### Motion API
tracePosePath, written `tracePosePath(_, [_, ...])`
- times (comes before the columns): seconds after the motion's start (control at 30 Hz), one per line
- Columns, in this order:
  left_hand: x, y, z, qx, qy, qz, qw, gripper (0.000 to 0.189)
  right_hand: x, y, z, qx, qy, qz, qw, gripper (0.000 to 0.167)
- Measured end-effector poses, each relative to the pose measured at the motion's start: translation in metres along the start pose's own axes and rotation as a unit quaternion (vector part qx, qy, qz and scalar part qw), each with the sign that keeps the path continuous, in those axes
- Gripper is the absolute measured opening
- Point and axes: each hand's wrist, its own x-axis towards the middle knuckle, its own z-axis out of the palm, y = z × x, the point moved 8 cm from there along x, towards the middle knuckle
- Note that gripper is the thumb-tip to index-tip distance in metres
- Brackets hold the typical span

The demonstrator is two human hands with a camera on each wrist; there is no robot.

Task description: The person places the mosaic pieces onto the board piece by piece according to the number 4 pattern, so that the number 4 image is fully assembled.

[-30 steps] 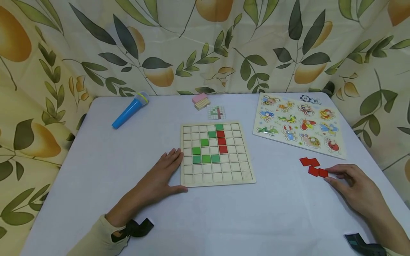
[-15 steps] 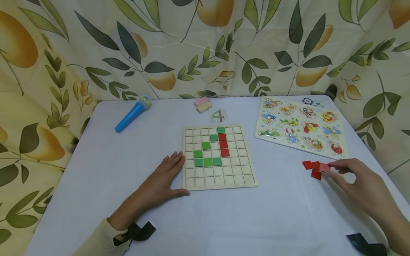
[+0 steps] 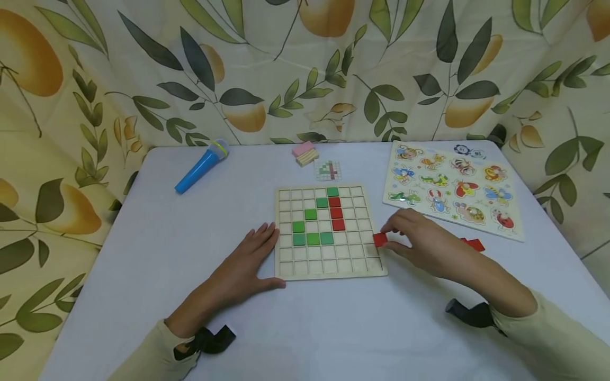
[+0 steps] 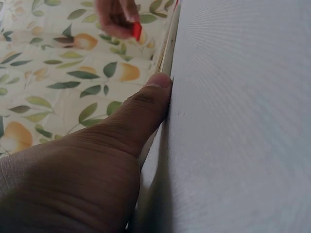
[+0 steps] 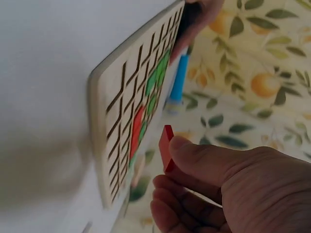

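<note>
Between thumb and fingers my right hand (image 3: 424, 244) pinches a red square tile (image 3: 379, 239), which overlaps the right edge of the wooden grid board (image 3: 352, 267) in the head view. The right wrist view has that tile (image 5: 166, 148) raised above the board's surface. Green tiles (image 3: 312, 239) form a stepped line and a row in the grid, and three red tiles (image 3: 336, 212) stand in a column. My left hand (image 3: 243, 259) lies with straight fingers along the board's left edge, its thumb at the near corner. More red tiles (image 3: 474, 244) lie partly hidden behind my right forearm.
Behind the board lie a small pattern card (image 3: 328, 170) and pink and cream blocks (image 3: 305, 153). A blue toy microphone (image 3: 200, 168) is at the back left. An insect puzzle board (image 3: 457, 190) occupies the back right, close beyond the right hand.
My right hand has lifted one red tile from the pile at the right and carried it left to the grid board's edge. The left hand has stayed at the board.
</note>
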Motion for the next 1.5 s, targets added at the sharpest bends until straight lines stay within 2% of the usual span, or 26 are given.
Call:
tracePosePath(0.1, [0.002, 0.001, -0.001, 0.002, 0.001, 0.003, 1.0000, 0.118, 0.024, -0.013, 0.012, 0.017, -0.030, -0.012, 0.9993, 0.024])
tracePosePath(0.2, [0.003, 0.002, -0.002, 0.001, 0.000, 0.007, 1.0000, 0.118, 0.042, -0.023, 0.022, 0.025, -0.038, -0.038, 0.9983, 0.021])
tracePosePath(0.33, [0.003, 0.002, -0.002, 0.000, -0.001, 0.012, 0.9999, 0.118, 0.056, -0.031, 0.033, 0.037, -0.042, -0.060, 0.9966, 0.017])
tracePosePath(0.43, [0.002, 0.001, -0.002, 0.000, 0.000, 0.012, 0.9999, 0.118, 0.062, -0.034, 0.041, 0.048, -0.053, -0.054, 0.9960, 0.015])
tracePosePath(0.57, [0.001, -0.001, 0.000, -0.004, -0.002, 0.009, 1.0000, 0.118, 0.066, -0.035, 0.049, 0.058, -0.063, -0.038, 0.9956, 0.016])
tracePosePath(0.93, [0.002, -0.003, 0.002, -0.003, -0.005, 0.001, 1.0000, 0.118, 0.068, -0.033, 0.053, 0.068, -0.051, -0.031, 0.9959, 0.015])
tracePosePath(1.17, [0.000, -0.001, -0.001, -0.003, -0.002, 0.003, 1.0000, 0.119, 0.076, -0.030, 0.057, 0.081, -0.079, -0.011, 0.9935, 0.009])
tracePosePath(1.3, [0.000, -0.001, -0.001, 0.001, 0.000, 0.006, 1.0000, 0.118, 0.081, -0.026, 0.059, 0.084, -0.089, -0.001, 0.9925, 0.012])
tracePosePath(1.5, [0.000, 0.000, 0.000, 0.002, 0.000, 0.009, 1.0000, 0.118, 0.077, -0.016, 0.060, 0.090, -0.071, 0.012, 0.9934, 0.017])
